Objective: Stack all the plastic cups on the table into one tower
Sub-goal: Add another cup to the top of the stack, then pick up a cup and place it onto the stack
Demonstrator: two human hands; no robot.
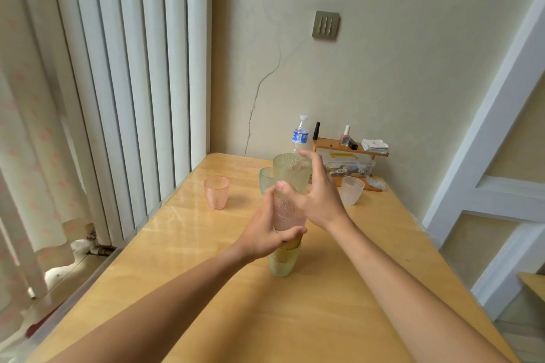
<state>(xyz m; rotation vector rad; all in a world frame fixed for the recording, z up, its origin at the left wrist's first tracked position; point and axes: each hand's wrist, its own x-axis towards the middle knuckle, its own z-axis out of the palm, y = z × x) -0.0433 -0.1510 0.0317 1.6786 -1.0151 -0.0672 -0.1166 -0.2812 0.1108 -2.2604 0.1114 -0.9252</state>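
A tower of cups stands mid-table: a green cup at the bottom, a pink cup above it and a pale green cup on top. My left hand wraps the tower's lower part from the left. My right hand holds the top cup, thumb on its front and fingers behind its rim. Three loose cups stand upright further back: a pink cup on the left, a teal cup half hidden behind the tower, and a clear cup on the right.
A water bottle, a small wooden shelf with bottles and cards, and a clear plastic box stand against the back wall. A white radiator runs along the table's left edge. A white door frame stands to the right.
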